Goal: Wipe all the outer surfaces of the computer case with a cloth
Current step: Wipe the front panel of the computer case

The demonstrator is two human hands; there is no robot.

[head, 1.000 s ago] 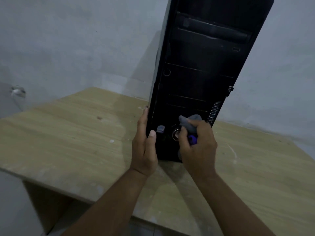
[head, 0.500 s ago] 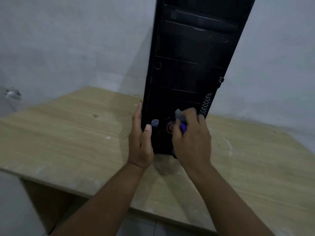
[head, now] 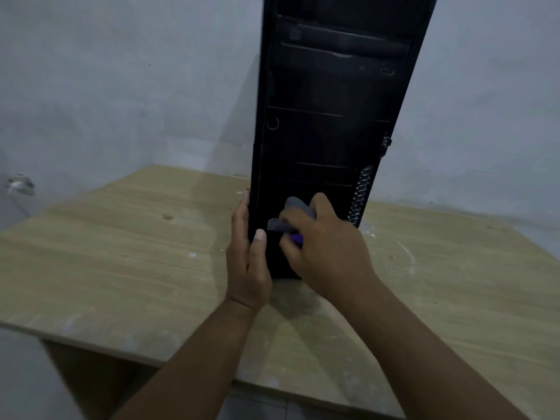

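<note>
A tall black computer case (head: 327, 122) stands upright on the wooden table (head: 121, 253), its front panel facing me. My left hand (head: 247, 259) lies flat against the case's lower left edge, fingers straight along the side and thumb on the front. My right hand (head: 328, 253) grips a bunched grey and purple cloth (head: 291, 218) and presses it on the lower front panel, near the left side. The cloth covers the buttons there.
The table sits in a corner of grey walls. A wall fitting (head: 19, 184) shows at far left. The table's near edge (head: 181, 362) runs below my forearms. White specks and scuffs (head: 407, 256) mark the wood to the right of the case.
My right hand has slid the cloth leftward across the lower front panel, now covering the small button and round ring seen before. The left hand stays on the case edge.
</note>
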